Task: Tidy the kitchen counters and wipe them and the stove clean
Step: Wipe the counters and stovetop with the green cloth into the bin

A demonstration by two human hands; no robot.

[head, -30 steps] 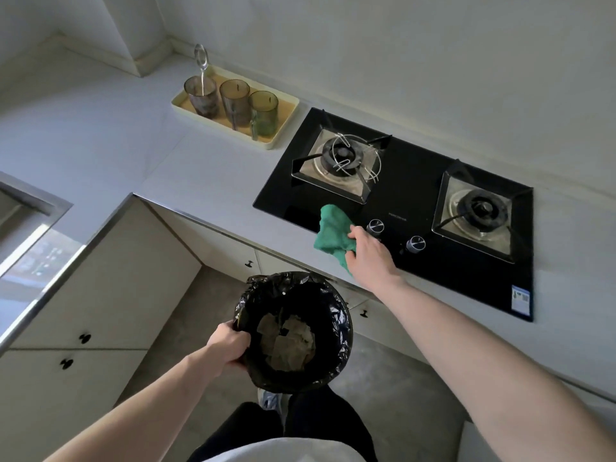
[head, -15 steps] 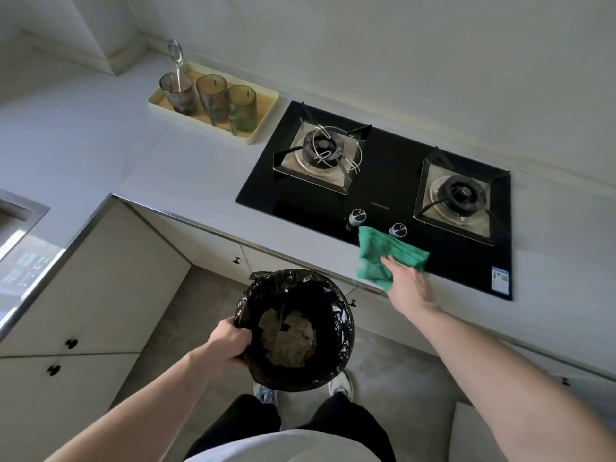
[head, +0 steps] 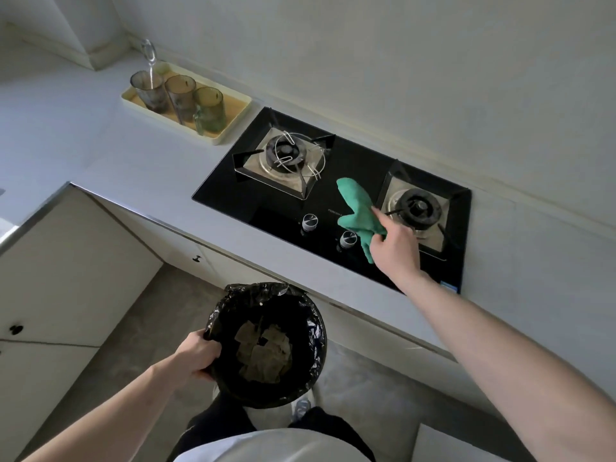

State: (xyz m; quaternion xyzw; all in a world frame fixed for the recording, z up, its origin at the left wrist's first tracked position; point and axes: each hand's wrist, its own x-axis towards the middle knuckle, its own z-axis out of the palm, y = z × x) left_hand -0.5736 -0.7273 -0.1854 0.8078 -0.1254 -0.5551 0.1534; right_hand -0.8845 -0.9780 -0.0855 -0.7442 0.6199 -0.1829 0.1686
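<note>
Right hand [head: 395, 248] pinching green cloth [head: 358, 211], on stove [head: 333, 208] between burners. Left hand [head: 200, 353] gripping bin [head: 266, 345] rim, near worktop [head: 100, 151]. Might snag cloth on right burner [head: 416, 208] prongs, or bump knobs.

Green cloth [head: 358, 213] bunched, lying on black glass stove [head: 233, 198] between the two burners, just right of the knobs, gripped at its near end. Stove set into pale grey counter [head: 100, 155]. Black-lined bin [head: 266, 345] held below counter edge, crumpled paper scraps inside.
</note>
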